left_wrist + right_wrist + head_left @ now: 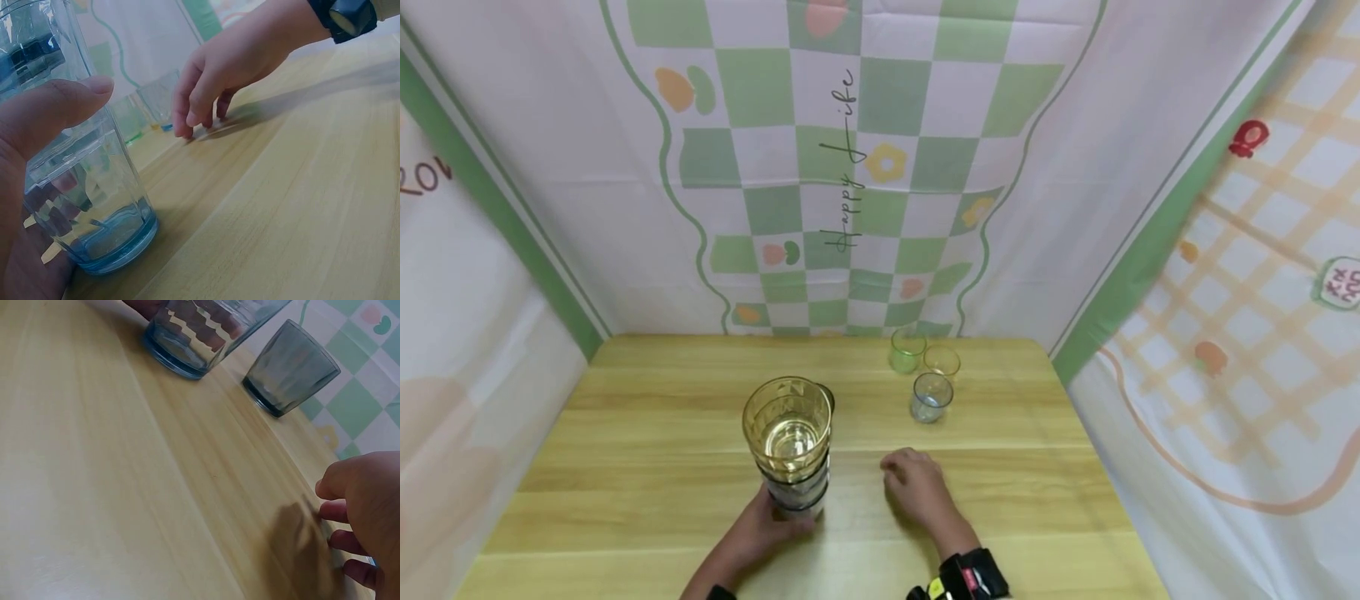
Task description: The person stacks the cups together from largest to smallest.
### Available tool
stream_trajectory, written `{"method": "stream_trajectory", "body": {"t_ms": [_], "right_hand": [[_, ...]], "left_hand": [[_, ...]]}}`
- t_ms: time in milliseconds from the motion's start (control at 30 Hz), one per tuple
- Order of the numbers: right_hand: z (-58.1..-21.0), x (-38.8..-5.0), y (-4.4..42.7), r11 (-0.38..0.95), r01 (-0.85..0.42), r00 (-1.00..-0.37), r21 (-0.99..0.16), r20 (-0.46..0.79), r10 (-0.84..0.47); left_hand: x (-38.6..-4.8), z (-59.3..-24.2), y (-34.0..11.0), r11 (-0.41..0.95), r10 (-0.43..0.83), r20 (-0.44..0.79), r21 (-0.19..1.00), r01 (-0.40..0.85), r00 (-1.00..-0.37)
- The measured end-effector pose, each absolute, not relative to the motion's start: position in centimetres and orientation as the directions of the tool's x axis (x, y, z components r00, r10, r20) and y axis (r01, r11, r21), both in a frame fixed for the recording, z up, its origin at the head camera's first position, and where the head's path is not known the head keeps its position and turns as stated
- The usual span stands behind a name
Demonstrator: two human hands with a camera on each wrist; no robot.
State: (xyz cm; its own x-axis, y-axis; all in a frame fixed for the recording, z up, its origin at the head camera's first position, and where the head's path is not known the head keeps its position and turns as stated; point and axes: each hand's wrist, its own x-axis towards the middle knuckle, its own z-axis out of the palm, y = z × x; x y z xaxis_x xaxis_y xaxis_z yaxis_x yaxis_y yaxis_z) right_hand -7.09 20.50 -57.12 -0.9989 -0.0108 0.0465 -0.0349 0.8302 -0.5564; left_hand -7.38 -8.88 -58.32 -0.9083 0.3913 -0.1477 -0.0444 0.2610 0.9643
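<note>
**Holding a tall stack of glasses (797, 475)**

Gripping low on the stack with the left hand (767, 529), with thumb and fingers wrapped round. About halfway between the left and right edges of the tabletop (1037, 483), with a yellow glass (788, 425) on top. Holding nothing in the right hand (917, 490), nearer the right edge, with fingers loosely bent. Behind the stack, toward the back edge, a grey glass (290, 369). By the back edge, toward its right corner, close together: a green glass (907, 356), a yellow-rimmed glass (943, 363) and a bluish glass (931, 402).
</note>
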Motion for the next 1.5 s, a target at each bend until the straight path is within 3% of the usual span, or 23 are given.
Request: {"method": "stream_trajectory", "body": {"t_ms": [267, 567, 833, 1100, 1233, 1500], "right_hand": [[-56.7, -9.0, 19.9, 0.803, -0.037, -0.999, -0.594, 0.050, -0.009], [-52.9, -12.9, 17.2, 0.722, -0.056, -0.995, -0.690, -0.023, -0.099], [-49.5, -16.8, 14.4, 0.818, -0.319, -0.944, -0.479, 0.088, -0.317], [-48.8, -19.0, 12.0, 0.807, -0.449, -0.881, -0.384, 0.041, -0.471], [-49.4, -19.1, 11.1, 0.769, -0.450, -0.868, -0.455, 0.021, -0.496], [-51.0, -18.2, 11.4, 0.712, -0.295, -0.915, -0.637, -0.027, -0.403]], "left_hand": [[-7.4, -58.4, -9.0, 0.253, 0.410, -0.139, 0.967, -0.034, -0.901], [-7.5, -58.3, -9.1, 0.233, 0.428, -0.128, 0.972, -0.027, -0.895], [-7.5, -58.2, -9.0, 0.264, 0.403, -0.151, 0.964, -0.043, -0.902], [-7.7, -58.0, -8.8, 0.247, 0.411, -0.091, 0.969, 0.015, -0.907], [-7.7, -57.9, -8.7, 0.195, 0.415, -0.050, 0.980, 0.035, -0.908], [-7.9, -57.6, -8.7, 0.189, 0.420, 0.017, 0.976, 0.106, -0.907]]}}
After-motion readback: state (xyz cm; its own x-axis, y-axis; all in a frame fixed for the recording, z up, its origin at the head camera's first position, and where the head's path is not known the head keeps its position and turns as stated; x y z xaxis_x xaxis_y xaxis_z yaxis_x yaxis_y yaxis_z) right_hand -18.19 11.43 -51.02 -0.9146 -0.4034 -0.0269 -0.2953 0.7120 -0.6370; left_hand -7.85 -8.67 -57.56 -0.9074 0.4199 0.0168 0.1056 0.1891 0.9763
